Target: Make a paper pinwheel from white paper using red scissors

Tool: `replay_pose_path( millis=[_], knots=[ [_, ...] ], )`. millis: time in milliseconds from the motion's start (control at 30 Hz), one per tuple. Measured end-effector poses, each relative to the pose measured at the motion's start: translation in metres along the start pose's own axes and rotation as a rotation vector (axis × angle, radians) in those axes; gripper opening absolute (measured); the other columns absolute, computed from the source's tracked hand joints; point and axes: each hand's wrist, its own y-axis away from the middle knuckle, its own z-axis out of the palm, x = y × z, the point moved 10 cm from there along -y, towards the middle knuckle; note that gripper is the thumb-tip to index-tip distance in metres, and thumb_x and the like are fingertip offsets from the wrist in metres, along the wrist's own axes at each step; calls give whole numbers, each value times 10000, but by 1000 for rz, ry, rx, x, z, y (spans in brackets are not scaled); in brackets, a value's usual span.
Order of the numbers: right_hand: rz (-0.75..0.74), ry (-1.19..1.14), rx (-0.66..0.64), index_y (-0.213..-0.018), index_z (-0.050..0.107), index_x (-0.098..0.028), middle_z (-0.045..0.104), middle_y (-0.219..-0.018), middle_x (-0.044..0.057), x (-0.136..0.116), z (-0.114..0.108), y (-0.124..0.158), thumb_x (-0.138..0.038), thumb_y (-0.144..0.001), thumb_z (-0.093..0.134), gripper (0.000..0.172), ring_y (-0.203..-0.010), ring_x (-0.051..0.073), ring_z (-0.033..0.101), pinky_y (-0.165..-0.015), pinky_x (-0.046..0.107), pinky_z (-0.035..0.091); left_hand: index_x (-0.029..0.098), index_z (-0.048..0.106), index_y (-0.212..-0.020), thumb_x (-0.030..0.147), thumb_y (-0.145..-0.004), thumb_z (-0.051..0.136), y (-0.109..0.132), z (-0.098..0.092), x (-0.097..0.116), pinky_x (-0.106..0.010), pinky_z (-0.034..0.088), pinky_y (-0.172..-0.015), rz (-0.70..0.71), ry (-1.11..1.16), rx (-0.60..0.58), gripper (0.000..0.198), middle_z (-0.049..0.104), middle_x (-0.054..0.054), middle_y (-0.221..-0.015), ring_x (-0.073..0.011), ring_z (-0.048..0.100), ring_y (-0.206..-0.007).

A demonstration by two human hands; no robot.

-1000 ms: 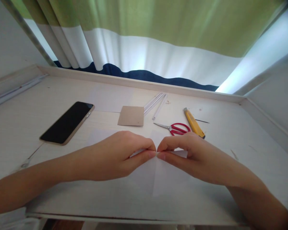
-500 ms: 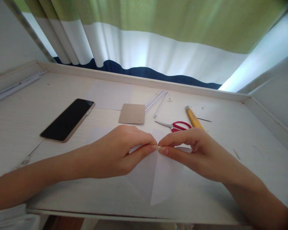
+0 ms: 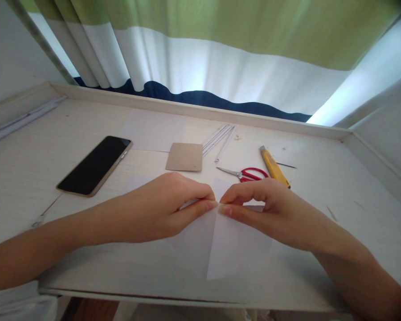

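Note:
A white sheet of paper [image 3: 235, 249] with a crease down its middle hangs below my fingers, close to the table's front edge. My left hand [image 3: 183, 207] pinches it between thumb and forefinger. Just to the right, my right hand [image 3: 263, 209] pinches the same sheet, its thumb tip almost touching the left one. The far part of the paper is partly hidden behind my hands. Beyond the right hand lie red-handled scissors [image 3: 254, 173] and a yellow utility knife [image 3: 274, 167].
A black phone [image 3: 95, 166] lies on the white table [image 3: 127, 276] at left. Further back are a brown cardboard square [image 3: 185, 157], a flat sheet of paper [image 3: 153, 130] and folded paper strips [image 3: 217, 141]. A raised ledge [image 3: 187, 111] borders the back, below a curtain [image 3: 207, 58].
My hands keep their pinch on the paper, with a small gap opening between the fingertips. The paper's right flap has spread slightly. The view has shifted a little.

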Motion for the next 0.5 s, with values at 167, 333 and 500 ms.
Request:
replay_pose_path(
  millis=[167, 333, 500],
  knots=[
    [-28, 232, -22, -782, 608, -222, 623, -685, -30, 7, 8, -7, -299, -823, 457, 174, -610, 97, 527, -538, 214, 360, 204, 576, -767, 322, -882, 302, -3, 12, -13, -241, 365, -585, -8, -197, -118, 320, 580, 14, -649, -129, 542, -635],
    [2, 571, 106, -787, 602, -211, 630, -646, -2, 26, 11, -22, -299, -830, 443, 187, -587, 140, 547, -517, 246, 328, 169, 564, -921, 271, -877, 289, -9, 23, -31, -317, 422, -656, -63, -449, -28, 297, 627, -49, -835, -194, 581, -761],
    [-172, 695, 143, -900, 588, -155, 644, -829, 64, 31, 32, -33, -272, -854, 411, 217, -785, 188, 570, -704, 309, 412, 26, 298, -1273, 300, -871, 295, 11, 55, -26, -380, 250, -990, -9, -568, 82, 487, 299, -188, -1351, -263, 256, -1250]
  ],
)
